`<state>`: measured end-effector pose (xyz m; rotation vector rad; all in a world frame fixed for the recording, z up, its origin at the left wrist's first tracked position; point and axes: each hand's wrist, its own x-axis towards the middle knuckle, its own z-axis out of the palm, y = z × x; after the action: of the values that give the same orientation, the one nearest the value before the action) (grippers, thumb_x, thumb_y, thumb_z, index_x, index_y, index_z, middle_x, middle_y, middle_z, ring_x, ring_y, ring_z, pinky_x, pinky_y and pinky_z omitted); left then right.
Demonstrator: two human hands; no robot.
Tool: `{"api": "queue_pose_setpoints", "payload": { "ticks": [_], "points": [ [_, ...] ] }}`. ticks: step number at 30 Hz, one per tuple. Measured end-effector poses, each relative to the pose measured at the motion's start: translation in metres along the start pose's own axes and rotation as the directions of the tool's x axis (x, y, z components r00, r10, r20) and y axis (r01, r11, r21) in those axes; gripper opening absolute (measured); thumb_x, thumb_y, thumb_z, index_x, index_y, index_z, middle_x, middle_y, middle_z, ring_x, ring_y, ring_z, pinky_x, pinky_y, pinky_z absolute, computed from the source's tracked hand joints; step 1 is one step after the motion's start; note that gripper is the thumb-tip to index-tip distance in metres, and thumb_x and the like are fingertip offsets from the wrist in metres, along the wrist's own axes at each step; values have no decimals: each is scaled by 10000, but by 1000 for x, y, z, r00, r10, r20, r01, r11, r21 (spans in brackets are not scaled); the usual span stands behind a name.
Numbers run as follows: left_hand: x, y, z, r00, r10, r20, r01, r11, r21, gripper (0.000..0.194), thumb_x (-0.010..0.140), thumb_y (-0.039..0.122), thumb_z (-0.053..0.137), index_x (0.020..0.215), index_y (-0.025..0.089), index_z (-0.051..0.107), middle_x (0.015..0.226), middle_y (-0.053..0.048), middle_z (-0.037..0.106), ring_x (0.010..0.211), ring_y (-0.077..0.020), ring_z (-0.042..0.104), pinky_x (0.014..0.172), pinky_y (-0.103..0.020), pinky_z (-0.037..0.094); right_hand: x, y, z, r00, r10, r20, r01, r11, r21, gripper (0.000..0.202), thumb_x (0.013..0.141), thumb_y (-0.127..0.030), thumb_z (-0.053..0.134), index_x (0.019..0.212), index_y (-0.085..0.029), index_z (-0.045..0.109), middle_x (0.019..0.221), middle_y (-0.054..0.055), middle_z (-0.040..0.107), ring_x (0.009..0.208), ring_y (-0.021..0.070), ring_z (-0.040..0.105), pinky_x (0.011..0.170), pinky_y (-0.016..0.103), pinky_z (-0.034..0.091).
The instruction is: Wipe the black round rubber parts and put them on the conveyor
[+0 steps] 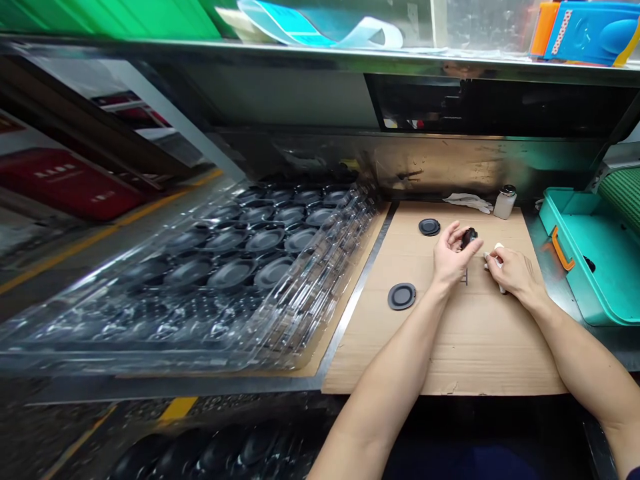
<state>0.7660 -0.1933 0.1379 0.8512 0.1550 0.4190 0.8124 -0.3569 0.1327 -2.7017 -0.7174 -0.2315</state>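
Note:
My left hand [450, 257] holds a small black round part [469, 237] between its fingertips, just above a brown cardboard sheet [450, 333]. My right hand [513, 272] is beside it, closed on a small white object [499, 257] whose tip points toward the black part. Two flat black discs lie on the cardboard: one [401, 296] near my left forearm, another [429, 227] farther back.
A clear plastic tray [210, 267] filled with several black discs stands tilted at left. A white bottle [505, 202] and a crumpled white cloth [467, 201] sit at the cardboard's far edge. A teal bin [590, 260] with an orange handle is at right.

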Motion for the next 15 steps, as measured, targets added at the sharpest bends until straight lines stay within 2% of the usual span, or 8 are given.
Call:
{"api": "queue_pose_setpoints", "payload": {
  "ticks": [2,4,7,9,10,11,13,15],
  "points": [
    [-8,-1,2,994,103,24,-104,992,74,614,763,85,845,1321,258,656,1366,-89,678,1443,-251,502,1163,-297,426,-1,-1,-1,999,-40,-4,40,999,-19,281,1004,-387,481,955,-230,708,951,61,758,829,213,666,699,303,352],
    [-15,1,4,990,123,65,-128,989,79,578,793,126,833,1328,266,662,1329,-85,690,1465,-245,476,1197,-283,380,-1,-1,-1,998,-68,4,69,997,-37,263,990,-361,494,948,-225,715,970,65,761,845,215,667,714,308,358],
    [-21,5,7,990,140,27,-142,987,73,524,847,186,799,1345,251,652,1244,-90,722,1436,-239,507,1211,-284,354,-1,0,2,990,-130,58,130,991,11,248,970,-350,516,897,-223,716,913,56,758,799,206,655,689,307,357],
    [-20,5,7,978,209,10,-206,959,196,558,854,235,801,1383,232,623,1236,-100,725,1404,-248,535,1210,-314,366,-2,0,5,966,-232,110,220,969,109,205,940,-334,556,876,-223,716,886,46,753,787,198,649,685,300,367],
    [-18,4,6,963,267,37,-265,911,317,606,844,266,815,1408,223,599,1248,-103,720,1383,-256,549,1208,-338,375,-3,0,6,947,-293,135,270,948,168,180,924,-322,575,877,-223,719,891,42,753,791,194,649,688,294,374],
    [-15,2,4,940,329,95,-335,825,455,672,827,300,835,1438,217,568,1267,-105,713,1360,-264,562,1203,-363,385,-4,0,7,924,-349,155,311,924,223,161,911,-309,589,878,-224,722,895,39,752,791,189,647,690,289,380],
    [-9,-3,-2,868,425,257,-477,571,669,822,789,370,869,1502,214,492,1301,-108,699,1307,-270,582,1181,-398,411,-5,-1,9,890,-418,183,355,886,297,152,902,-306,602,861,-221,722,863,36,743,744,176,629,668,283,380],
    [-5,-8,-7,794,479,375,-569,365,737,906,780,414,873,1545,219,428,1309,-114,692,1263,-263,597,1144,-400,445,-5,-1,9,878,-434,201,364,879,308,179,906,-329,605,817,-213,708,788,33,717,656,159,582,627,283,363]
  ]
}}
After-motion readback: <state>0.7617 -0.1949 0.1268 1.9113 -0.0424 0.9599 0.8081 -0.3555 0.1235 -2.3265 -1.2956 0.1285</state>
